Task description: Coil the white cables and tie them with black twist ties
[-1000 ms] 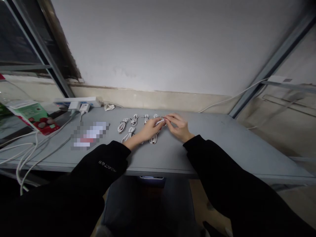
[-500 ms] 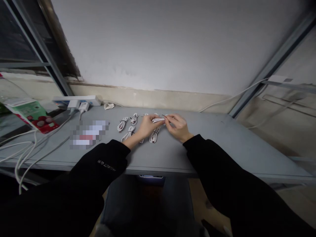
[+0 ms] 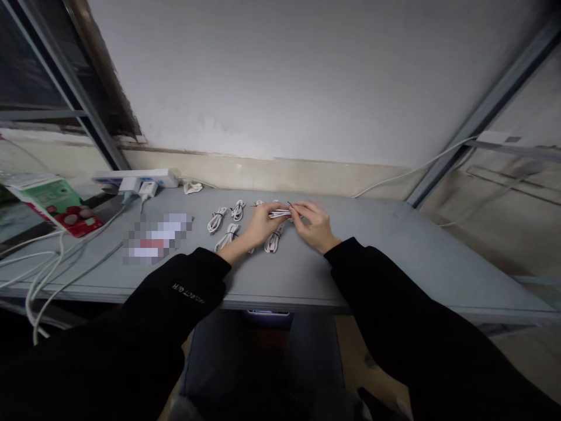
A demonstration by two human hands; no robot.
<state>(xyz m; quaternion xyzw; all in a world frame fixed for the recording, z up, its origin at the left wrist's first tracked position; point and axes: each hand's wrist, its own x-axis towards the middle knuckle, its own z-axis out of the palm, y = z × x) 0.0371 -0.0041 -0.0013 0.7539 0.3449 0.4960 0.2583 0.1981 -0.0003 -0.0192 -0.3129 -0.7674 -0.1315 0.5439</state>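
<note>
Head view: left hand (image 3: 259, 225) pinches a white cable bundle (image 3: 279, 214) over the grey table (image 3: 394, 234); right hand (image 3: 313, 225) pinches a thin dark tie (image 3: 289, 204) at the bundle's right end. Other tied bundles (image 3: 274, 240) lie near. Step in hand, judged: working the tie; fastening or loosening, cannot tell. Next move likely calls for steady left grip, fine right-finger twisting

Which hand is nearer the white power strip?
Left. The left hand, holding a coiled white cable, is right of the white power strip and closer to the person; the right hand is farther right, at the coil's right end.
</note>
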